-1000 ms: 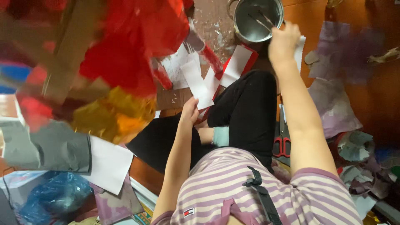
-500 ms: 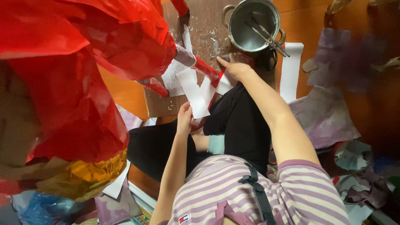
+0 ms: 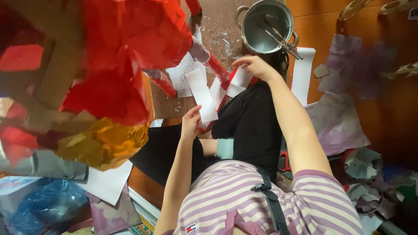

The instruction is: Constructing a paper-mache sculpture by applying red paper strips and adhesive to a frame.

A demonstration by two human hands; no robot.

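Observation:
My left hand (image 3: 190, 122) pinches the lower end of a long white paper strip (image 3: 202, 93), which stands up over my black-trousered knee. My right hand (image 3: 257, 66) reaches forward, fingers curled on a white paper piece with a red edge (image 3: 238, 82). It is just below a metal pot (image 3: 248, 32) with thin sticks in it. Red-wrapped rods (image 3: 217, 69) and more white paper (image 3: 183, 78) lie on a brown board (image 3: 217, 21) between the hands.
A big red tissue-paper and cardboard object (image 3: 126, 52) with gold foil (image 3: 104, 143) fills the left, close to the camera. A white strip (image 3: 302, 74), purple paper (image 3: 339, 122) and red-handled scissors (image 3: 284, 162) lie right. A blue plastic bag (image 3: 39, 204) sits bottom left.
My right hand came back from beside the pot to the red-edged white piece. The left hand stayed on the white strip. The red object now covers more of the left view.

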